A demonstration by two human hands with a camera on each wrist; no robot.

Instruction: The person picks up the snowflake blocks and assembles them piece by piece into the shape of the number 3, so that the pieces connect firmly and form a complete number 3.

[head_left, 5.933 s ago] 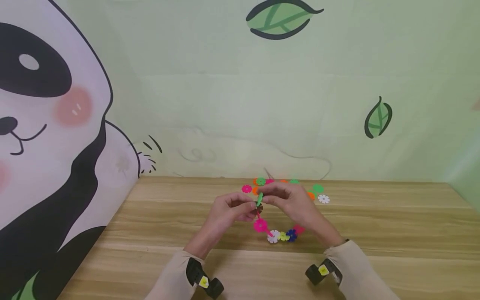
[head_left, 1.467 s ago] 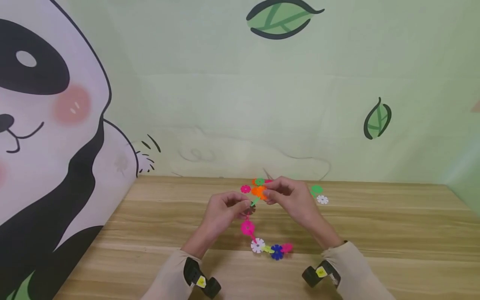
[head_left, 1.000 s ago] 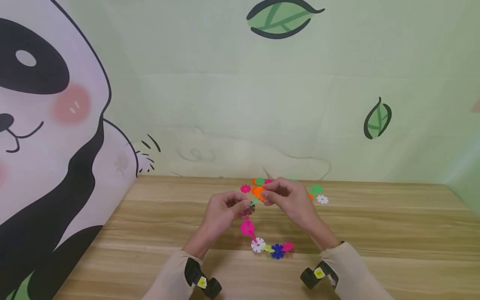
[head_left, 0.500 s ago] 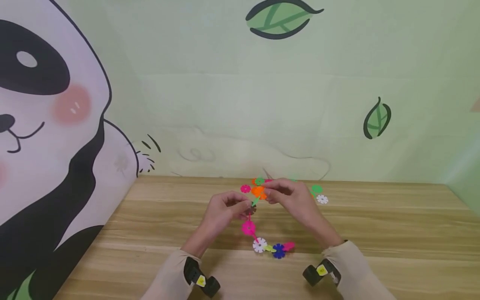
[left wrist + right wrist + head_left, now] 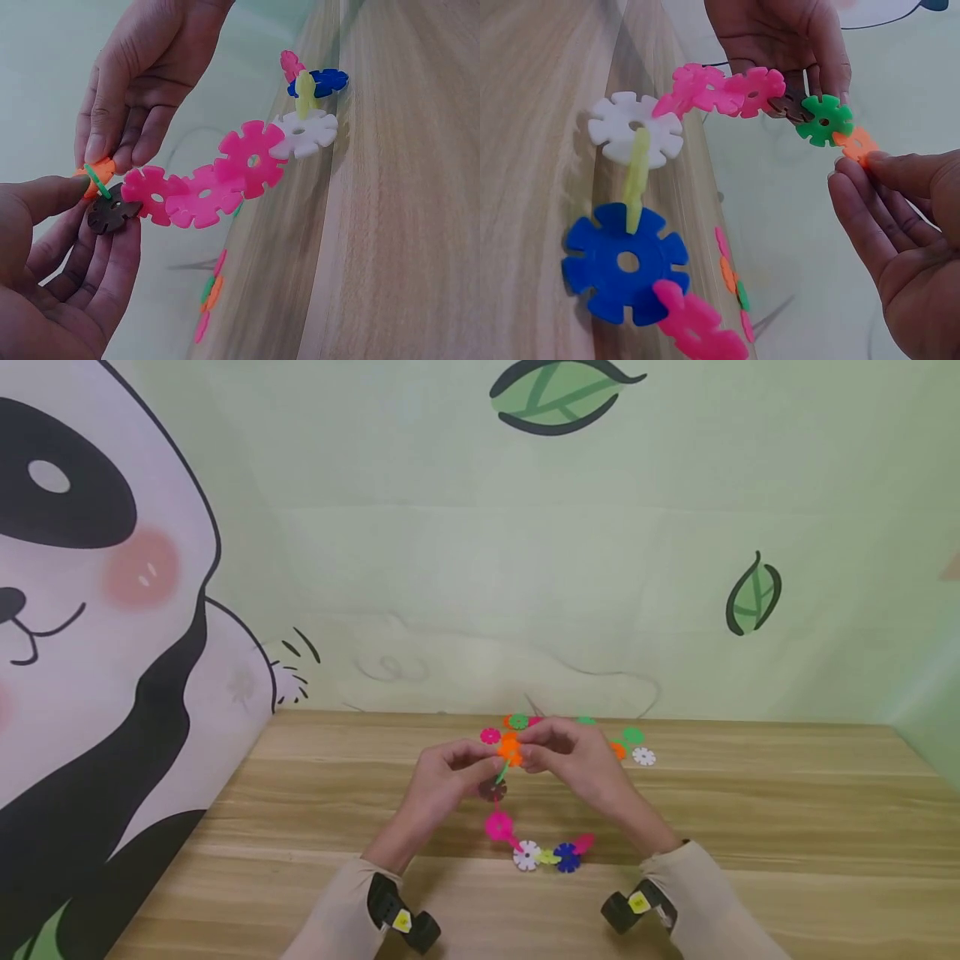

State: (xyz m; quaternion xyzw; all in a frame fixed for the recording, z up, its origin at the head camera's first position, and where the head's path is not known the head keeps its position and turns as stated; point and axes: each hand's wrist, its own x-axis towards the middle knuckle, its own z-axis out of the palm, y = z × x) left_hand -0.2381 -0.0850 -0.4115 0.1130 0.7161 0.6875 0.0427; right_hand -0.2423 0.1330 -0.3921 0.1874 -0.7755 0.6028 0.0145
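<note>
Nearest you, in the head view, the chain of notched discs [image 5: 498, 825] hung toward six o'clock from your hands, then bent toward three, its blue disc [image 5: 567, 857] above the wood-grain table [image 5: 375, 910]. Beyond that bend, your left hand [image 5: 453, 777] pinched the chain at its green disc [image 5: 824, 121]; your right hand [image 5: 577, 762] pinched the orange disc [image 5: 510, 749]. The head view gave only the green disc's thin edge; the right wrist view showed its face, touching the orange one. The left wrist view showed the brown disc [image 5: 112, 214] before your left fingers. Farther off, a loose green disc [image 5: 633, 736] lay toward two o'clock from your right hand, near the leaf-printed backdrop [image 5: 450, 568].
</note>
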